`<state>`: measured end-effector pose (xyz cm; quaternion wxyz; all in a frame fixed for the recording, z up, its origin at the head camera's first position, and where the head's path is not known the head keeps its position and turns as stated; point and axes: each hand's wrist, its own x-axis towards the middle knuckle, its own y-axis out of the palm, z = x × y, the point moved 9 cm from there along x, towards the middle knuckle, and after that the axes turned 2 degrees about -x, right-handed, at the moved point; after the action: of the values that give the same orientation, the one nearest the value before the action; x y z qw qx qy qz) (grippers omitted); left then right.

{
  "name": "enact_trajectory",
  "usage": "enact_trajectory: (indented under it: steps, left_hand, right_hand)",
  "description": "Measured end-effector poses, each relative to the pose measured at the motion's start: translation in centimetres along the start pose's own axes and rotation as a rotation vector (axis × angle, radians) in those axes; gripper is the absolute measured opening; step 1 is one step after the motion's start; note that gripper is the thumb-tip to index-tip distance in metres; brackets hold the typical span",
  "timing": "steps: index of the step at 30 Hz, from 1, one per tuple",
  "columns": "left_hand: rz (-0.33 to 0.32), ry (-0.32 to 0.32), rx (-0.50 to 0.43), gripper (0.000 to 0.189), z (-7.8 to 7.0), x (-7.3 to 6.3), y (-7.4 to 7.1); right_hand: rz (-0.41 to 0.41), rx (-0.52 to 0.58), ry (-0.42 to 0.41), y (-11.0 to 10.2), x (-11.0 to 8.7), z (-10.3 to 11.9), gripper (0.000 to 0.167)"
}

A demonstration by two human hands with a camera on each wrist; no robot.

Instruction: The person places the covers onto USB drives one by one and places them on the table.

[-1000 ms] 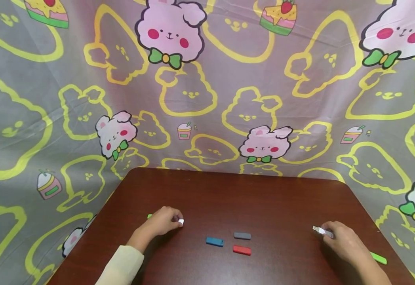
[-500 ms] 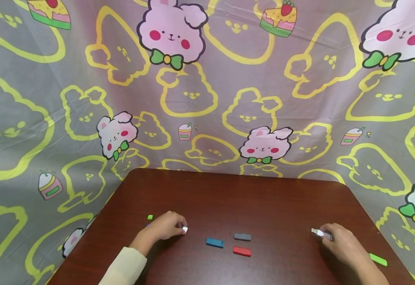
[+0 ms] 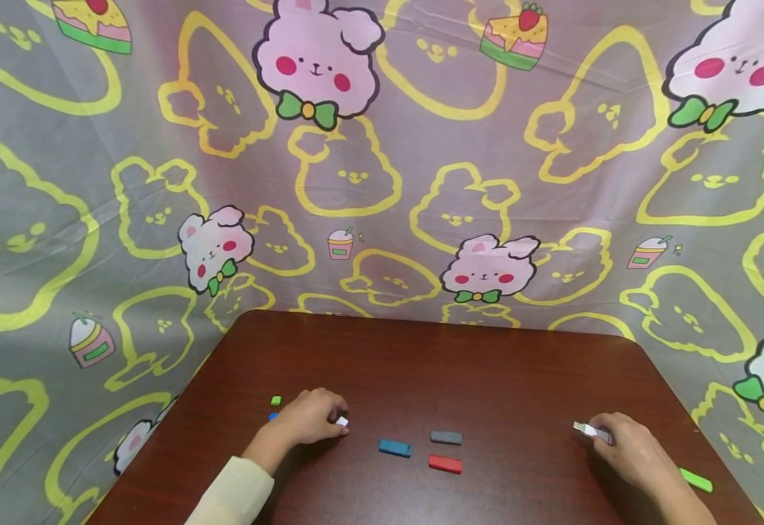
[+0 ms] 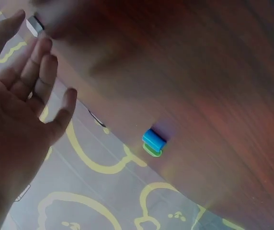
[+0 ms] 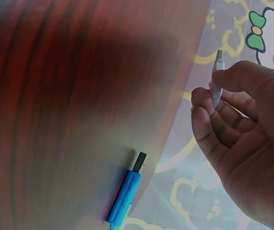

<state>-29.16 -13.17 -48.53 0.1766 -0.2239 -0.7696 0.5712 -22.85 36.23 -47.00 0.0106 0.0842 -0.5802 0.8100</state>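
Observation:
My left hand is over the left part of the table, thumb and fingertips spread apart around a small white cap. In the left wrist view the white cap sits just past those fingertips, with a gap to the thumb. On the right, my right hand pinches a white-and-grey USB flash drive between thumb and fingers, its bare metal plug pointing left. The right wrist view shows that flash drive with its plug up.
A blue cap and a green cap lie by the left wrist. Blue, grey and red sticks lie mid-table. By the right arm are a green stick and a blue flash drive.
My left hand has moved a little right and toward me with the white cap, and its fingers have spread from it. The right hand stays almost still with the flash drive.

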Motion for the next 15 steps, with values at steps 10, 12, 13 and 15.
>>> enact_trajectory:
  steps: [10, 12, 13, 15]
  left_hand:
    - [-0.046, -0.044, 0.036, 0.024, 0.03, -0.27, -0.09]
    - [-0.055, -0.035, 0.043, 0.022, -0.03, -0.18, -0.10]
    - [-0.060, -0.032, 0.042, 0.021, -0.04, -0.14, -0.13]
    - [-0.068, -0.031, 0.035, 0.018, -0.02, -0.01, -0.21]
  right_hand:
    - [-0.016, -0.008, -0.001, -0.20, 0.03, 0.21, 0.015]
    - [-0.015, -0.009, -0.001, -0.14, 0.02, 0.21, 0.014]
    - [-0.013, -0.005, -0.001, -0.12, 0.03, 0.25, 0.014]
    - [-0.011, -0.005, 0.004, -0.09, 0.09, 0.33, 0.014]
